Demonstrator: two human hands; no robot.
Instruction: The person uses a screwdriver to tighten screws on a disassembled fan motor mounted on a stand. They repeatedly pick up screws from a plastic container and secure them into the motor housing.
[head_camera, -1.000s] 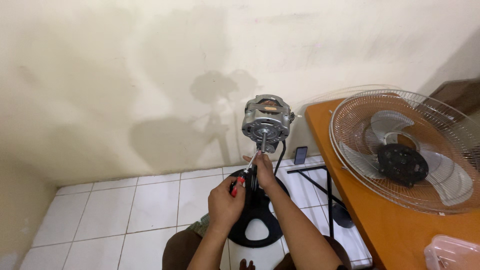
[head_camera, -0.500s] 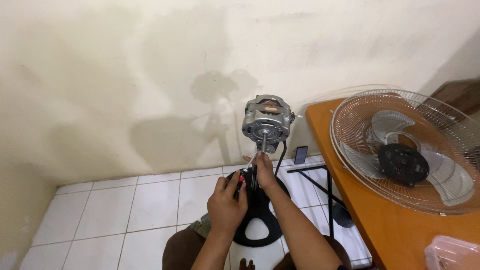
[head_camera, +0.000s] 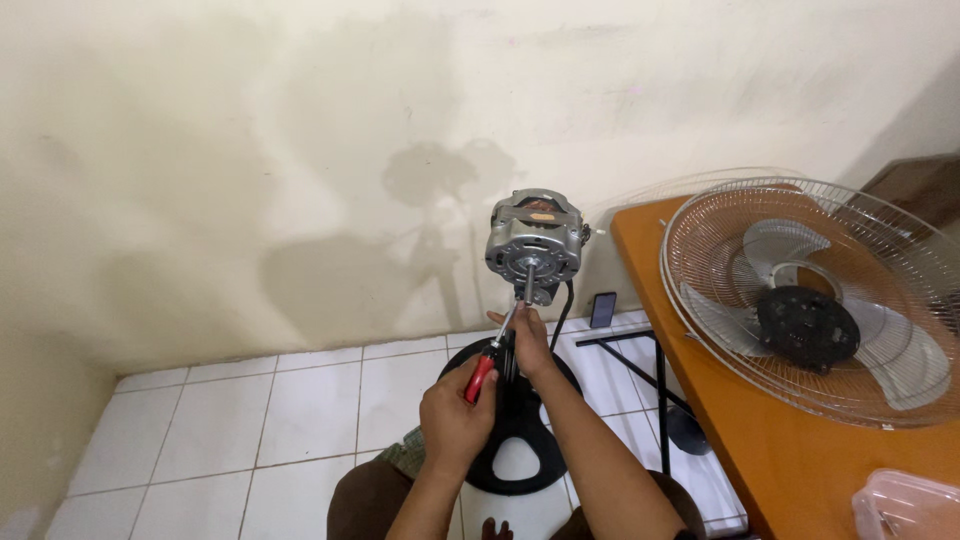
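Observation:
A bare metal fan motor (head_camera: 533, 243) with its shaft facing me sits on top of a black stand pole. My left hand (head_camera: 455, 412) grips a red-handled screwdriver (head_camera: 492, 355) whose shaft points up at the underside of the motor. My right hand (head_camera: 527, 336) is wrapped around the pole just below the motor. The pole rises from a round black base (head_camera: 520, 462) on the white tiled floor.
An orange table (head_camera: 790, 455) stands at the right and carries a wire fan guard with grey blades (head_camera: 812, 300). A clear plastic container (head_camera: 905, 505) sits at the table's near corner. A dark phone (head_camera: 602, 309) leans against the wall. The cream wall is close behind.
My left hand has shifted a little lower and the screwdriver's red handle now shows more clearly. The motor and my right hand stay where they were.

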